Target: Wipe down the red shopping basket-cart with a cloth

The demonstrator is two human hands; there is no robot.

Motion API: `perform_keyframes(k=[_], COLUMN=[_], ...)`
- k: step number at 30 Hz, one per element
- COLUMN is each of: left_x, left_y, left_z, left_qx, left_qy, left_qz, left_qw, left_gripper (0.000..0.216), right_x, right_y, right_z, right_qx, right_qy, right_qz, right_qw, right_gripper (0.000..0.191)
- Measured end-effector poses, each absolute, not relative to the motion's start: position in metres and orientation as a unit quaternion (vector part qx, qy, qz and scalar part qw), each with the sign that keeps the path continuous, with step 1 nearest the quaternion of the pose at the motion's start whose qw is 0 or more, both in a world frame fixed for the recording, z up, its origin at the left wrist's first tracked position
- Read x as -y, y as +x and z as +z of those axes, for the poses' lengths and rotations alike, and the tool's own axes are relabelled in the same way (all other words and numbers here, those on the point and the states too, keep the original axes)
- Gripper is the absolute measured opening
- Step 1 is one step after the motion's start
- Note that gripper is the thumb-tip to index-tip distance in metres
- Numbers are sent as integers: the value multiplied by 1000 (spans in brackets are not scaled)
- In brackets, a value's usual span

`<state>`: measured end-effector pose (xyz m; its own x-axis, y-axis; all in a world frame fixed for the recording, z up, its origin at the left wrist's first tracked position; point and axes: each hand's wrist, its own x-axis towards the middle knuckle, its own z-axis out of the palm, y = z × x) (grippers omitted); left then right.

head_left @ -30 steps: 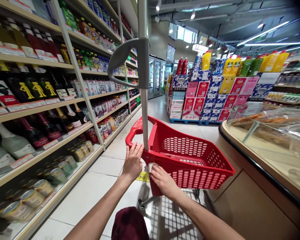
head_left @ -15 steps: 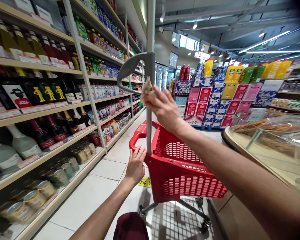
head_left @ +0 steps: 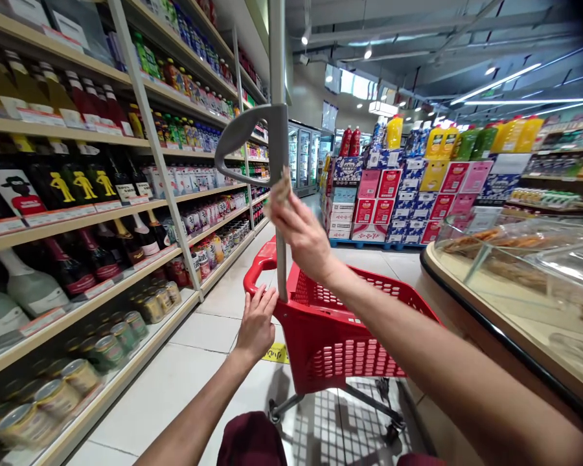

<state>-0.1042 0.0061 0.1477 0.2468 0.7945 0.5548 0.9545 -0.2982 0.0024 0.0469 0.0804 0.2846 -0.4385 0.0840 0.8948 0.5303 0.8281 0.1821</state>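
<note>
My right hand [head_left: 307, 236] is closed around a crumpled beige cloth [head_left: 280, 193] and presses it near the grey upright pole [head_left: 281, 259] of a red shopping cart [head_left: 330, 343]. Just above the cloth, a grey looped bracket [head_left: 252, 115] juts left from the pole. Lower down, my left hand [head_left: 257, 323] rests with its fingers curled over the cart's red handle corner [head_left: 258, 265], beside the foot of the pole. The basket's inside is mostly hidden by its walls and my right forearm.
Shelves of bottles and cans [head_left: 87, 207] line the left side. A curved glass display counter [head_left: 471, 291] with baked food stands close on the right. Stacked drink boxes [head_left: 403, 200] rise ahead. A yellow floor sticker [head_left: 276, 353] lies beside the cart on pale tiles.
My right hand and the cloth have moved slightly down and left along the pole. The view has shifted a little; my left hand stays on the cart.
</note>
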Motion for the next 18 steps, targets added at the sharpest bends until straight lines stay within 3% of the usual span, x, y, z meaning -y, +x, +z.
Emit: perform_keyframes(k=[4, 8, 14, 18], left_x=[-5, 0, -8, -26], left_y=[-105, -95, -42, -12], left_z=[144, 137, 129, 125], left_qx=[558, 548, 469, 521], left_qy=[-773, -741, -834, -816], left_qz=[-237, -311, -213, -155], left_qw=[187, 233, 200, 195], left_gripper=[68, 63, 60, 51], right_x=[-52, -30, -40, -40], right_y=[39, 97, 213, 189], right_z=[177, 80, 49, 49], right_qx=[824, 802, 717, 755], right_qy=[-232, -348, -565, -514], right_qz=[-167, -105, -118, -111], right_qw=[489, 475, 391, 392], right_gripper=[47, 54, 51, 53])
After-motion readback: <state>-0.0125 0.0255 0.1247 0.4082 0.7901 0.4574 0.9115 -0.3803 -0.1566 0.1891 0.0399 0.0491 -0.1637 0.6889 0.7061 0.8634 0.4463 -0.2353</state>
